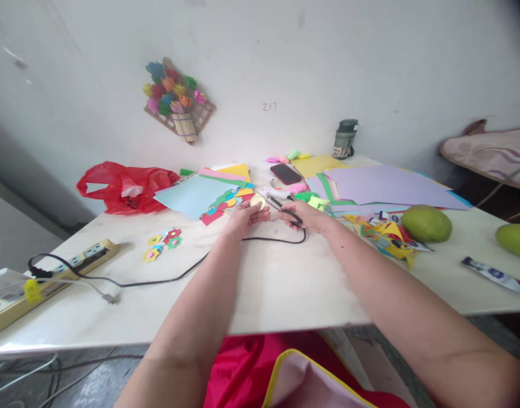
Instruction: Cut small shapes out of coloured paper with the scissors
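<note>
Near the middle of the table, my left hand (246, 217) pinches a small pale yellow paper piece (257, 200). Just to its right, my right hand (305, 218) is closed round the dark handles of a pair of scissors (292, 216), whose blades point left toward the paper. Whether the blades touch the paper is too small to tell. A black cable (277, 240) loops below both hands. Behind them lie a white glue gun (271, 193) and coloured paper cutouts (226, 203). Small paper flowers (163, 243) sit to the left of my left hand.
A red plastic bag (149, 190) and a power strip (73, 266) are at the left. Coloured sheets (379, 184), a phone (285, 174) and a bottle (345, 139) stand or lie behind. Paper scraps (387, 232), green fruit (426, 223) and a tube (495, 275) are at the right.
</note>
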A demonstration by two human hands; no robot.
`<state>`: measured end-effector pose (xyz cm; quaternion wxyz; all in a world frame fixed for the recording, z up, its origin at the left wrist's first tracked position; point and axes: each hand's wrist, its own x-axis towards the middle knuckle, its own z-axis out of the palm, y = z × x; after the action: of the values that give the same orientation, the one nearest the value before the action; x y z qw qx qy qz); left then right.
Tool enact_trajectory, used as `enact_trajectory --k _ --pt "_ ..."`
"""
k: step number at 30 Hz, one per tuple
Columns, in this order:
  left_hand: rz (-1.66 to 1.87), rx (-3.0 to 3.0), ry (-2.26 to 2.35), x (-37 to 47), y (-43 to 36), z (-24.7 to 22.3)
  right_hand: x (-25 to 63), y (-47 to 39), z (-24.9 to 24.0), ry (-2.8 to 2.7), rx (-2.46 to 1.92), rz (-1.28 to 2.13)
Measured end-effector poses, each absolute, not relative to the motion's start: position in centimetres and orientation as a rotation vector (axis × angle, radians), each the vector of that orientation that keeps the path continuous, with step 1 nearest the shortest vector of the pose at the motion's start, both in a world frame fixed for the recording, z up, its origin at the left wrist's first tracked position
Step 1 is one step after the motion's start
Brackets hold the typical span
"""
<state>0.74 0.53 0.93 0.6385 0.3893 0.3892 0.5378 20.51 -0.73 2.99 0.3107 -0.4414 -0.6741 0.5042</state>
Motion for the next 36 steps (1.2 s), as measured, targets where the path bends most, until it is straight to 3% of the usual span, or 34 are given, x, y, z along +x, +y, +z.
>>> enact_trajectory --k 36 --pt "1.209 0.872 0.876 0.87 0.49 1.06 20.51 -0.08 2.42 -1.758 -1.124 1.322"
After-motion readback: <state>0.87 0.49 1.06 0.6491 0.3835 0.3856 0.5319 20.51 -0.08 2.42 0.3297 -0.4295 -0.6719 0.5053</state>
